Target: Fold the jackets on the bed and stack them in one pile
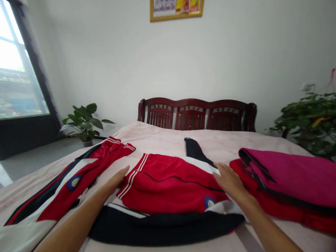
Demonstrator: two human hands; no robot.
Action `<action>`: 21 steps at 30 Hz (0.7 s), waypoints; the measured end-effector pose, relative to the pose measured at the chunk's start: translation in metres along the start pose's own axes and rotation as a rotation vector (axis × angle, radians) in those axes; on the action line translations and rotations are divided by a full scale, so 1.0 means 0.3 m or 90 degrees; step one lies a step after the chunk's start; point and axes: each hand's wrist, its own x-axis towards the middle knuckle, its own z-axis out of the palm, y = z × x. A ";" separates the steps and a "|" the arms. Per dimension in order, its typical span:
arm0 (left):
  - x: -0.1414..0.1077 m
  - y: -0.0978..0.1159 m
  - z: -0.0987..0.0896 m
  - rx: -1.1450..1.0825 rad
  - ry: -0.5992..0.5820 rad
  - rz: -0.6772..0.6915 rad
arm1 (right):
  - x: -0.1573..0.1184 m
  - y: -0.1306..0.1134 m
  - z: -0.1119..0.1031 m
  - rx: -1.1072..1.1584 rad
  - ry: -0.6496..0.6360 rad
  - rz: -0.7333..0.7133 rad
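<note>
A red-and-navy sleeve [78, 178] of my track jacket [168, 185] stretches toward the left edge of the pale pink bedsheet [162, 140]. My left hand [115, 180] lies open, palm down, holding nothing, its fingertips [126, 169] just beside the jacket's red body. My right hand [228, 178], also open and empty, presses its fingers [219, 167] flat on the jacket's upper right edge. Nearby at the bed's right edge, a folded magenta cloth [288, 178] sits on a folded red garment [249, 185]. A dark wooden headboard [196, 115] marks the far edge.
</note>
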 end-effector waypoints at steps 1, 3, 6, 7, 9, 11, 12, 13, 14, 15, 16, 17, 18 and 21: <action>-0.004 -0.012 0.002 0.006 -0.027 -0.021 | -0.062 0.033 0.024 -0.040 0.002 0.031; -0.006 -0.020 0.016 0.067 -0.027 -0.005 | -0.156 0.090 0.057 -0.074 -0.023 0.121; -0.006 -0.018 0.047 0.212 0.038 0.093 | -0.228 0.137 0.088 -0.029 -0.117 0.251; -0.008 -0.020 0.054 0.237 0.045 0.114 | -0.239 0.143 0.097 -0.017 -0.137 0.267; -0.015 -0.030 0.059 0.256 0.052 0.124 | -0.253 0.149 0.113 -0.013 -0.137 0.247; -0.026 -0.053 0.050 0.274 0.062 0.124 | -0.261 0.152 0.118 -0.013 -0.108 0.202; -0.032 -0.068 0.041 0.290 0.065 0.126 | -0.265 0.152 0.115 -0.005 -0.101 0.186; -0.038 -0.084 0.032 0.310 0.069 0.131 | -0.269 0.152 0.109 0.000 -0.098 0.181; -0.043 -0.099 0.023 0.332 0.074 0.139 | -0.274 0.149 0.099 -0.004 -0.095 0.185; -0.049 -0.112 0.014 0.352 0.081 0.147 | -0.280 0.143 0.087 -0.019 -0.086 0.187; -0.054 -0.123 0.004 0.368 0.085 0.158 | -0.288 0.131 0.073 -0.042 -0.067 0.182; -0.060 -0.130 -0.005 0.381 0.087 0.170 | -0.300 0.114 0.058 -0.063 -0.036 0.165; -0.066 -0.134 -0.013 0.392 0.084 0.181 | -0.315 0.090 0.043 -0.074 0.001 0.137; -0.087 -0.130 -0.036 0.427 0.071 0.178 | -0.387 -0.021 0.000 0.020 0.061 -0.004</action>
